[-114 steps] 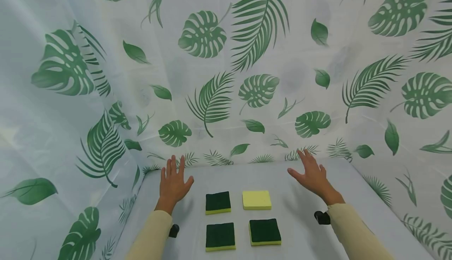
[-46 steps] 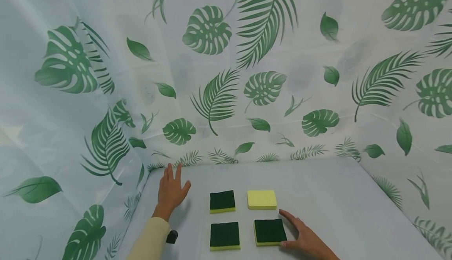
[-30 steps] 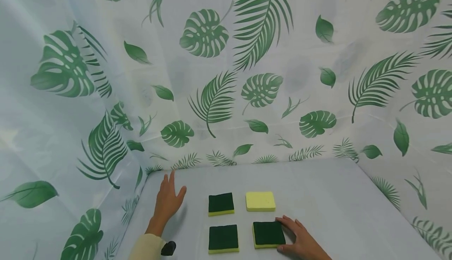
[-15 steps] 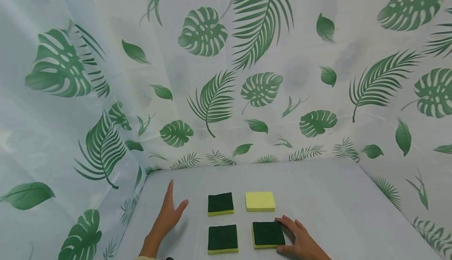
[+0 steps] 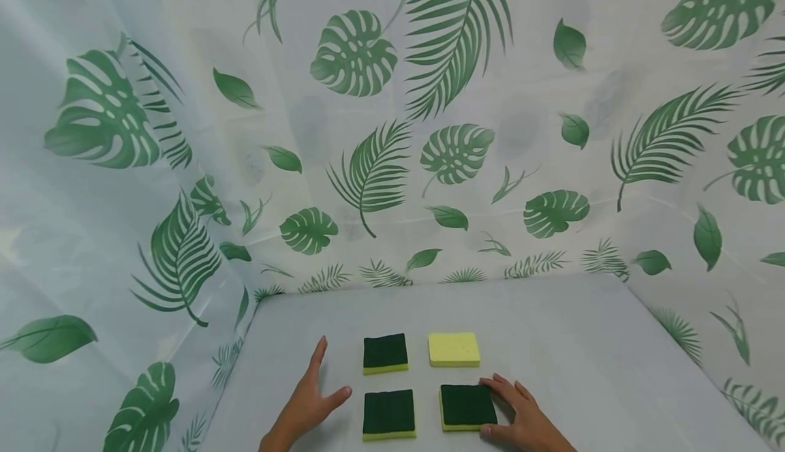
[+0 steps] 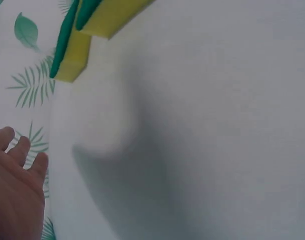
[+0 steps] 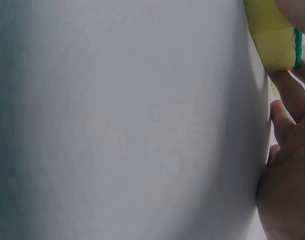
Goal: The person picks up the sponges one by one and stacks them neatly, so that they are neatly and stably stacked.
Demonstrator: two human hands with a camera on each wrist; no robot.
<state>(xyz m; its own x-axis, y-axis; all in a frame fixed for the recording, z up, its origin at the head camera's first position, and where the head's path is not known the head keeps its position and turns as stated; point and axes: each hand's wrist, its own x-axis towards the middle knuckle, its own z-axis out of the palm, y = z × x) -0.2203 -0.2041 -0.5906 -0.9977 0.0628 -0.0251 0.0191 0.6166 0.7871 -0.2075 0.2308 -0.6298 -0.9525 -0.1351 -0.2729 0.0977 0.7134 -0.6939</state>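
Four-cornered scrub sponges lie flat in two rows on the white table. Toward the right of the near row is a dark green-topped sponge (image 5: 469, 405); my right hand (image 5: 521, 419) pinches its right end, thumb at the front corner and index finger at the back one. The right wrist view shows that sponge's yellow side (image 7: 272, 37) between thumb and finger. My left hand (image 5: 306, 401) hovers left of the near-left green-topped sponge (image 5: 389, 412), fingers straight, thumb spread toward it, holding nothing. Behind are another green-topped sponge (image 5: 385, 352) and a sponge with its yellow face up (image 5: 454, 348).
A white sheet (image 5: 521, 315) covers the table. Leaf-printed curtains (image 5: 380, 97) rise along its back and both sides, the left one (image 5: 110, 234) nearer to my left hand. Small gaps separate the sponges.
My right hand came down from the right to the near-right sponge and has stayed there. My left hand has drawn back and moved right toward the near-left sponge. The sponges have kept their layout.
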